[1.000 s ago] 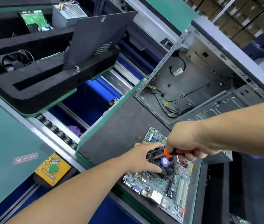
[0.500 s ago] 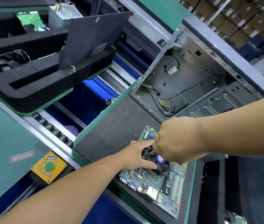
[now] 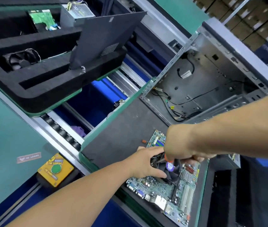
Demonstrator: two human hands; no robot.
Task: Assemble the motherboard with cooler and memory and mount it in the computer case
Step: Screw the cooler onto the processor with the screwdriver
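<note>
A green motherboard (image 3: 161,192) lies flat on a dark foam pad (image 3: 121,140) in front of me. A black cooler fan (image 3: 171,171) with a purple hub sticker sits on the board. My left hand (image 3: 146,163) holds the fan's left side, thumb along its lower edge. My right hand (image 3: 180,145) grips an orange-handled screwdriver (image 3: 166,158) over the fan's upper left part; its tip is hidden. The open grey computer case (image 3: 212,86) lies beyond the board, with loose black cables inside.
A black foam tray (image 3: 36,89) at upper left holds a second fan (image 3: 21,60), a green circuit board and a leaning dark side panel (image 3: 103,38). A yellow box with a green button (image 3: 56,169) sits at lower left. A small orange part (image 3: 144,141) lies on the pad.
My right hand has shifted slightly left over the fan's corner with the screwdriver. My left hand stays on the fan. The camera view has drifted a little.
</note>
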